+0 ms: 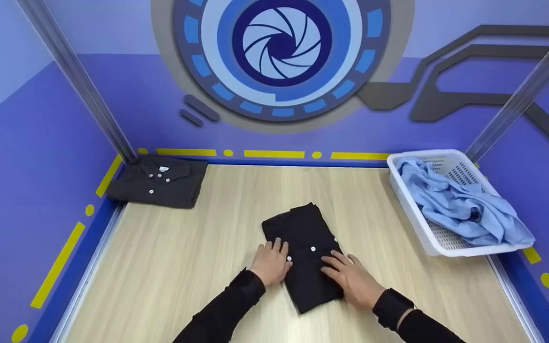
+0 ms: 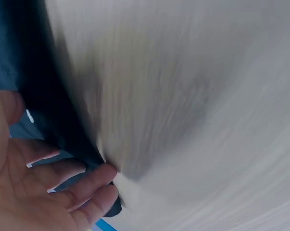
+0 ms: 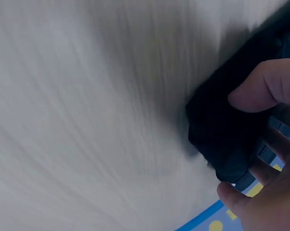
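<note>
A folded black shirt (image 1: 303, 231) with white buttons lies at a slant on the table in front of me. My left hand (image 1: 270, 263) rests along its left edge, fingers relaxed and touching the cloth. On the opposite edge, my right hand (image 1: 354, 281) lies with its fingertips over the fabric. In the left wrist view, the fingers of the left hand (image 2: 44, 187) are loosely bent beside the dark cloth edge. The right wrist view has the thumb of the right hand (image 3: 279, 192) against the black fabric, with the other fingers spread apart.
A folded dark grey shirt (image 1: 174, 188) with white buttons sits in the far left corner. At the right, a white plastic basket (image 1: 420, 224) holds a crumpled light blue garment (image 1: 465, 205). Patterned blue-purple panels (image 1: 127, 105) wall the wooden table (image 1: 184, 247) at the back and sides.
</note>
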Tool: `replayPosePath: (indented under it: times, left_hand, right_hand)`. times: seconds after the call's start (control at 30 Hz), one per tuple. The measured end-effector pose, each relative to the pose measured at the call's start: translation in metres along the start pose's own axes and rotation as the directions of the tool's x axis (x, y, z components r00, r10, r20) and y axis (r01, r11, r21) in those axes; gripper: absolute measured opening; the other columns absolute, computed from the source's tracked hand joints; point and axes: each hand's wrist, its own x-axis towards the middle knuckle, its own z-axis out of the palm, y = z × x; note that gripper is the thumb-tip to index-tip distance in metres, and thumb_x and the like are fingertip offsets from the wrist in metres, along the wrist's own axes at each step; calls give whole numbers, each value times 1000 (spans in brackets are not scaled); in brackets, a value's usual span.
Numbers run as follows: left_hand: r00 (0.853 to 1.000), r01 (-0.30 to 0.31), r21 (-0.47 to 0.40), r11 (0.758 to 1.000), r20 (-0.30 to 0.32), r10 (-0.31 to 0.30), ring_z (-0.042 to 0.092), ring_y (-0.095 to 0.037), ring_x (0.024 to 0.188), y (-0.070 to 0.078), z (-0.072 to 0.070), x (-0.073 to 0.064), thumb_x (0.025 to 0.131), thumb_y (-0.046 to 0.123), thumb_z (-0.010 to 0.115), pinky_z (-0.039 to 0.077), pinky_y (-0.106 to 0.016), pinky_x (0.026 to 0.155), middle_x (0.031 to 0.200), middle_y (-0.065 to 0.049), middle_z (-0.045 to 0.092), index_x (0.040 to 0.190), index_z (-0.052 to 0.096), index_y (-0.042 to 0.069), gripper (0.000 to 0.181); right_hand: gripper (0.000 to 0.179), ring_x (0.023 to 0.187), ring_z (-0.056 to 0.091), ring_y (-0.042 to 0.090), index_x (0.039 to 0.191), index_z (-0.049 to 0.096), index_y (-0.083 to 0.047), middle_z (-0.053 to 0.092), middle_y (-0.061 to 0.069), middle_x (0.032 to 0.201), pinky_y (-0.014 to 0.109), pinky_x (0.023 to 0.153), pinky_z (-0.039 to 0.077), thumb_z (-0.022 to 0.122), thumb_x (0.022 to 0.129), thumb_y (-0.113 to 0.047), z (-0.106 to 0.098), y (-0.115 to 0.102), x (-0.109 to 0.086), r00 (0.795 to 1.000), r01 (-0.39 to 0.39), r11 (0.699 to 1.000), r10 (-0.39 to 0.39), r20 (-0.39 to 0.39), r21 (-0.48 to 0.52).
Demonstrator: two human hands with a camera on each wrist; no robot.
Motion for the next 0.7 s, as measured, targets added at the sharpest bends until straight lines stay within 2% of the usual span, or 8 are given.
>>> replayPosePath:
  times: [0.1,0.33,0.57,0.7]
  left_hand:
    - [1000,-4,39,999,0,4,57,-31,131,5,-1,-3,107,45,47,49,-44,103,149,-18,56,150,52,4,60]
    - [1000,2,166,986,-17,1,60,-27,127,23,2,-16,106,55,45,50,-38,101,143,-19,61,147,55,4,67]
    - [999,-38,317,948,18,34,64,-25,124,41,0,-26,103,65,40,51,-37,97,135,-18,67,145,58,5,75]
    - [996,-91,399,912,25,88,71,-26,107,50,-2,-30,103,61,46,54,-38,82,120,-18,74,140,63,3,71]
  right_hand:
    - [63,141,46,42,134,65,-8,54,14,148,65,103,44,83,75,3,-1,5,0,1000,-9,1000,9,-20,-23]
    - [48,139,48,45,128,70,-5,57,16,147,67,101,44,73,82,8,-4,16,2,997,-33,999,32,-69,-4]
    - [36,136,49,49,127,72,-3,57,15,148,65,100,44,62,93,4,-4,25,4,993,-57,998,55,-109,-10]
    - [37,134,49,52,129,70,-2,56,17,148,68,100,43,59,94,2,-1,28,6,990,-74,997,74,-120,3]
